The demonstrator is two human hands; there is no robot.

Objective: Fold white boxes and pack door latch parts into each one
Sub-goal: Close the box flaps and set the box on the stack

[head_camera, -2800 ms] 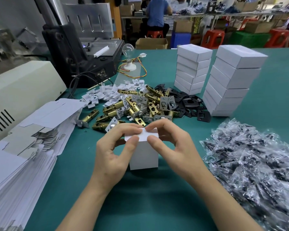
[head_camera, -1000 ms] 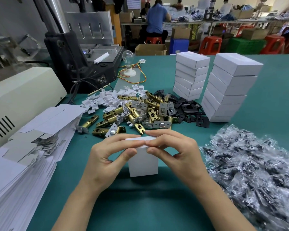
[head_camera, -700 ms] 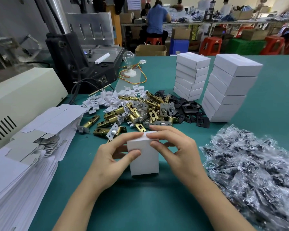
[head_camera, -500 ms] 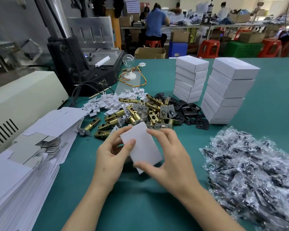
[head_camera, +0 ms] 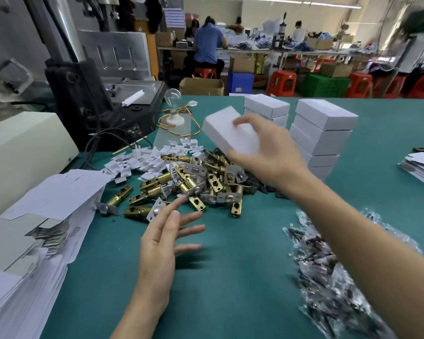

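Closed white box (head_camera: 228, 133): upper centre, gripped by right hand (head_camera: 264, 152), aloft beside finished stacks (head_camera: 324, 133); left hand (head_camera: 162, 238): lower centre, fingers spread, empty; outstanding: brass latch pile (head_camera: 191, 182) mid-frame, flat blanks (head_camera: 42, 204) lower left; task judged partway.

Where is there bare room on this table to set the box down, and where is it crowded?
Bare green table top lies in front, between the flat white cardboard blanks and the heap of clear plastic bags, and right of the white box stacks. Brass latches crowd the centre; the right hand grips a small white box.
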